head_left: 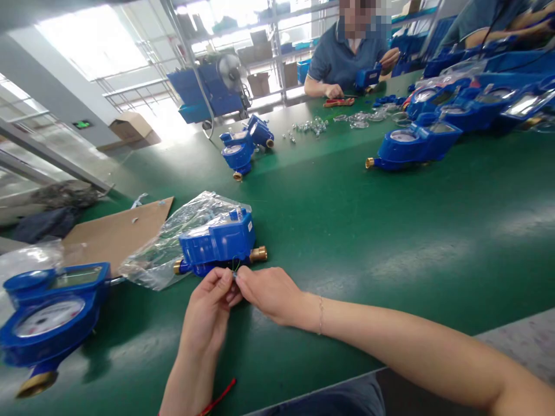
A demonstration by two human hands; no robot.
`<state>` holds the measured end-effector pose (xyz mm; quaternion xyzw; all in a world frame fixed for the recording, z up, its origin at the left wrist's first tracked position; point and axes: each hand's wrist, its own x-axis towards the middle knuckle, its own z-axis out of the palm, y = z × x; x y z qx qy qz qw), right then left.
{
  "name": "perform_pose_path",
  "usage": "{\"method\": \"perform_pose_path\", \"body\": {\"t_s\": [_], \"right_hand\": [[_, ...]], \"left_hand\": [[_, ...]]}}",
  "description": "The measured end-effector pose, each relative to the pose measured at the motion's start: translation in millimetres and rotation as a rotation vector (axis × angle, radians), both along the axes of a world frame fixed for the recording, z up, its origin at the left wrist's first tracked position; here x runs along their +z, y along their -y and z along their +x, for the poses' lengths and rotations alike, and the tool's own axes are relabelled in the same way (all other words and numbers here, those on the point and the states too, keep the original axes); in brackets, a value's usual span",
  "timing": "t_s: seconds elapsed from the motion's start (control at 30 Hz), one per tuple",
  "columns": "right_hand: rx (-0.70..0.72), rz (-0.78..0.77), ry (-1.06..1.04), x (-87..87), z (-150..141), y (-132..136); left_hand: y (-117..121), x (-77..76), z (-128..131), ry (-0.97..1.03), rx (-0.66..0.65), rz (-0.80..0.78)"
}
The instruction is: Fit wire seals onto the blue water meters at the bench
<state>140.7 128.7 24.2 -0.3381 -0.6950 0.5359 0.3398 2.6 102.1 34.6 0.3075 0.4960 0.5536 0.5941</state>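
A blue water meter (pixel 219 242) with brass ends lies on its side on the green table (pixel 347 219), in front of a clear plastic bag (pixel 173 237). My left hand (pixel 208 309) and my right hand (pixel 266 292) meet just below the meter. Both pinch a thin wire (pixel 235 269) that loops up to the meter's underside. The fingers of both hands are closed on it.
Another blue meter (pixel 52 315) sits at the near left, beside a cardboard sheet (pixel 117 231). More meters (pixel 243 147) lie farther back and in a row at the right (pixel 411 144). Small metal parts (pixel 310 127) are scattered mid-table. A person (pixel 347 55) works across the table.
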Motion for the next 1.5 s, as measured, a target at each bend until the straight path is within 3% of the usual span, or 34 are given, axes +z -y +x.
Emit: {"method": "perform_pose_path", "body": {"t_s": [0.13,0.2,0.27,0.37,0.43,0.6,0.73,0.87,1.0,1.13,1.23,1.3,1.37,1.5], "right_hand": [[0.179,-0.311,-0.142,0.7,-3.9,-4.2],[0.229,-0.369,-0.143,1.2,-4.7,-7.8],[0.211,-0.392,-0.138,1.1,-2.9,-9.8],[0.033,-0.268,-0.140,-0.3,1.6,-7.8],[-0.021,-0.288,-0.223,-0.8,2.6,-5.3],[0.198,-0.697,-0.440,5.6,-2.9,-9.3],[0.327,-0.855,-0.500,12.9,-2.0,-21.1],[0.359,-0.929,-0.527,15.7,1.4,-26.7],[0.309,-0.898,-0.498,16.7,4.0,-24.0],[0.221,-0.774,-0.328,16.4,17.5,-28.0],[-0.027,-0.547,-0.246,17.4,33.4,-47.0],[-0.217,-0.372,-0.251,18.7,37.8,-67.1],[-0.321,-0.253,-0.256,18.4,31.8,-88.0],[-0.252,-0.208,-0.230,11.7,-2.8,-111.6]], "left_hand": [[-2.4,-1.2,5.0,-0.120,0.066,0.084],[-3.1,-0.7,8.4,-0.174,0.097,0.119],[-3.5,0.4,10.0,-0.143,0.058,0.091],[-3.8,2.1,8.8,-0.045,0.021,0.018],[-4.3,2.7,8.0,-0.054,0.043,0.024],[-7.4,0.3,14.4,-0.160,0.140,0.127],[-10.4,-4.4,20.7,-0.250,0.236,0.185],[-11.8,-8.3,21.2,-0.307,0.256,0.197],[-12.1,-8.1,22.4,-0.320,0.223,0.201],[-5.5,-3.1,17.3,-0.302,0.117,0.174],[6.5,0.0,0.8,-0.331,0.092,0.125],[15.0,1.0,-13.2,-0.404,0.145,0.087],[21.1,2.6,-25.2,-0.456,0.224,0.067],[23.4,10.2,-37.2,-0.384,0.270,0.046]]}}
